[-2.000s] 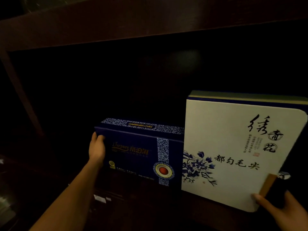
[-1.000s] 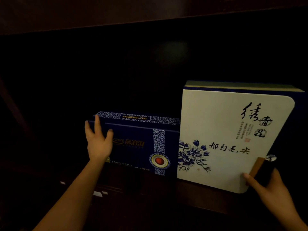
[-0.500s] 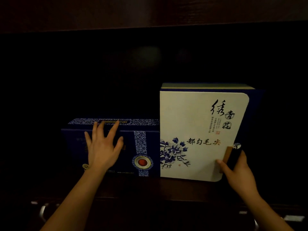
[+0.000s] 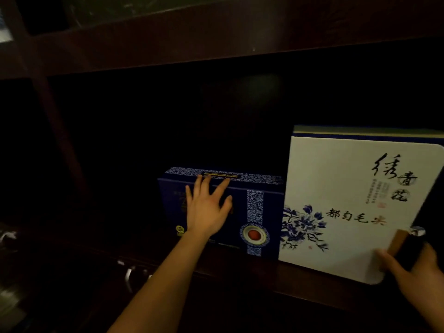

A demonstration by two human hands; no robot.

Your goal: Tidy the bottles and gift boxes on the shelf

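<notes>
Two boxes upright: left hand (image 4: 207, 209) splayed flat on blue box (image 4: 262, 212); right hand (image 4: 418, 272) pinching white box (image 4: 348, 200) corner.

The white gift box (image 4: 355, 203) carries black brush characters 都匀毛尖 across its front, with larger calligraphy, apparently 绣青花, at upper right. Print on the blue gift box (image 4: 262, 200) is too dim to read.

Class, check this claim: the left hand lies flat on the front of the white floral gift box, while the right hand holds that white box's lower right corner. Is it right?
Not quite. The head view shows the left hand spread flat on the front of the dark blue gift box, not the white one. The right hand does hold the lower right corner of the white floral gift box.
</notes>
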